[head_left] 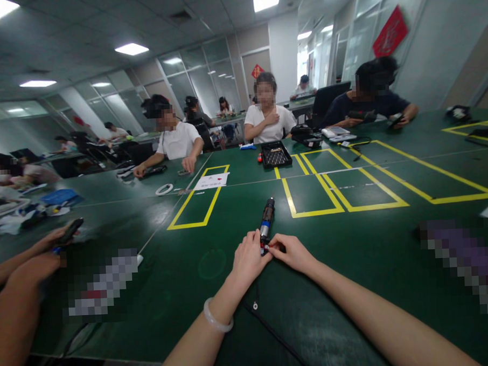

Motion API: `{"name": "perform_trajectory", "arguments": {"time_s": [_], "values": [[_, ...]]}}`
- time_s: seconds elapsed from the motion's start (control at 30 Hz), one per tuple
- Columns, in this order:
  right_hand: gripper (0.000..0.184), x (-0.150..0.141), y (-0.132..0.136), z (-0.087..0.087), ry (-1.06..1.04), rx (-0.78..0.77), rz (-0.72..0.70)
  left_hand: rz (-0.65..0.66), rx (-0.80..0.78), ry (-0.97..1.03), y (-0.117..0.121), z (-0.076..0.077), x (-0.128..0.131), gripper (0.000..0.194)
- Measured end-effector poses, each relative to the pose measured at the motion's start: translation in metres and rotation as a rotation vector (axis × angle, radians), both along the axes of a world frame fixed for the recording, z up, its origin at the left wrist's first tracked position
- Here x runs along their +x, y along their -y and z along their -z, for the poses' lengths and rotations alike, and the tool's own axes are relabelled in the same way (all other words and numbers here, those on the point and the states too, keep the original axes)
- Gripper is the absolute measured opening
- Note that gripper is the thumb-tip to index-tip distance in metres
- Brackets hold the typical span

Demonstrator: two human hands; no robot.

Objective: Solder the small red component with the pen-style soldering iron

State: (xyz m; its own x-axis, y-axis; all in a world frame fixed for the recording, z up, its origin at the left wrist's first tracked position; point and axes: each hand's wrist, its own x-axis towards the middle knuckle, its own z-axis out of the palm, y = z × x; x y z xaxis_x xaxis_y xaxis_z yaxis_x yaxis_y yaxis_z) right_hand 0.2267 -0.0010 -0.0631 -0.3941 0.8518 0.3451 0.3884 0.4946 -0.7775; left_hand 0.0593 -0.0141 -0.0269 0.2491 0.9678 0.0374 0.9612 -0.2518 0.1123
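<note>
There is one view, and it comes from a camera worn on the person's head. It looks forward and down over the green table (pixel 352 248), from above the near edge. The left hand (pixel 248 254) and the right hand (pixel 294 252) are close to the lens, a little below the middle of the view, and the forearms (pixel 371 317) enter from the bottom side. The view is very wide: it reaches the people (pixel 261 119) sitting far across and the ceiling (pixel 87 30) at the top. Near both side borders, the walls (pixel 449 60) lean outward.
</note>
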Motion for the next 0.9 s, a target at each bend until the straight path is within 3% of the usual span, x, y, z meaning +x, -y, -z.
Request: {"name": "perform_trajectory", "arguments": {"time_s": [0.3,0.5,0.67,0.9], "values": [[0.009,0.001,0.001,0.001,0.033,0.067,-0.026,-0.009,0.011,-0.022,-0.004,-0.004,-0.004,0.055],[0.012,0.003,0.002,-0.001,0.023,0.023,-0.026,0.013,-0.007,-0.066,0.003,-0.014,-0.028,0.057],[0.012,0.004,0.003,-0.006,0.060,0.025,-0.033,-0.051,-0.034,-0.103,0.021,-0.018,-0.074,0.060],[0.013,0.004,0.002,-0.006,0.088,0.015,-0.030,-0.219,-0.086,-0.070,0.040,-0.014,-0.168,0.066]]}}
